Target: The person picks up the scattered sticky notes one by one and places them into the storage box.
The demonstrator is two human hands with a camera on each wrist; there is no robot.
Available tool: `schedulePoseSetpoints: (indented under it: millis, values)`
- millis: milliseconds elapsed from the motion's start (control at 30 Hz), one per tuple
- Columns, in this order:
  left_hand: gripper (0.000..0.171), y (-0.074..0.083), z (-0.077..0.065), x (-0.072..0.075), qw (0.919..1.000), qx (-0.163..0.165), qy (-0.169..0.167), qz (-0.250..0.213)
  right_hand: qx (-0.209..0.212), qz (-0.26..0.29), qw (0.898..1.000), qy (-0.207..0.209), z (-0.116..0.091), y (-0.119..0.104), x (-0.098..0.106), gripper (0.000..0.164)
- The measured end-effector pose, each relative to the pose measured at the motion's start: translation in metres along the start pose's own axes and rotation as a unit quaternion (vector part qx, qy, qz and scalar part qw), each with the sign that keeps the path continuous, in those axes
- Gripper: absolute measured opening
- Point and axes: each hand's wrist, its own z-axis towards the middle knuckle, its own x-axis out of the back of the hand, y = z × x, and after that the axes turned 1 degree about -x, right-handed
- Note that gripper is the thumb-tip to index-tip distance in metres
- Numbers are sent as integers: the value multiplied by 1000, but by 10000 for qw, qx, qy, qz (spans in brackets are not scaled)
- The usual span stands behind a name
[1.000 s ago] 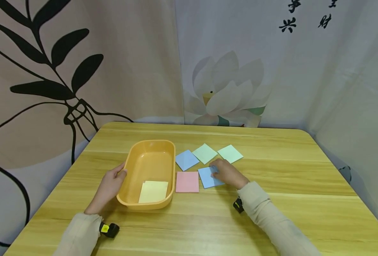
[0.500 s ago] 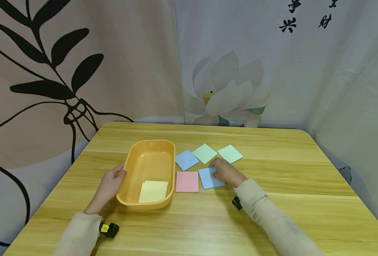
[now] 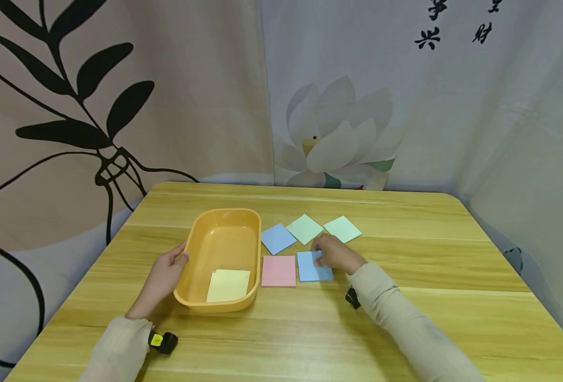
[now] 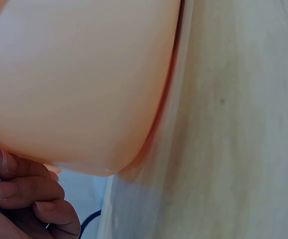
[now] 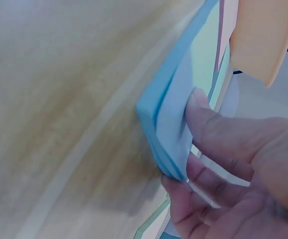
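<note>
My left hand (image 3: pixel 166 273) grips the left rim of an orange-yellow plastic basin (image 3: pixel 224 239), thumb over the rim. In the left wrist view its fingers (image 4: pixel 29 189) curl beside the basin's outer wall. Inside the basin's near end lie pale yellow sticky notes (image 3: pixel 229 285). My right hand (image 3: pixel 336 253) pinches a blue sticky note pad (image 3: pixel 312 270) at its right side. In the right wrist view the thumb lies on top of this pad (image 5: pixel 171 109), fingertips at its edge, and the top sheets part slightly from the rest.
A pink pad (image 3: pixel 279 271) lies between the basin and the held blue pad. Behind them sit another blue pad (image 3: pixel 279 239) and two light green pads, one in the middle (image 3: pixel 305 229) and one to the right (image 3: pixel 343 229). Printed curtains (image 3: pixel 205 95) hang behind the wooden table (image 3: pixel 429 239).
The blue pad in my right hand has turned slightly, so its edges now lie squarer beside the pink pad. The right hand has shifted a little left; the left hand and basin stay put.
</note>
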Motion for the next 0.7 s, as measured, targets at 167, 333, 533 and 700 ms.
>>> schedulePoseSetpoints:
  millis: [167, 333, 533, 700]
  values:
    - [54, 0, 0, 0, 10000, 18, -19, 0, -107, 113, 9998, -87, -1, 2, 2, 24]
    - [55, 0, 0, 0, 10000, 30, -48, 12, -337, 121, 9992, -153, -2, -1, 4, 26]
    - [54, 0, 1, 1, 10000, 17, -13, -1, -600, 296, 9976, -153, -3, -3, 5, 26]
    - [54, 0, 0, 2, 9999, 54, -64, -84, -582, 555, 9966, -167, -6, 0, 4, 27]
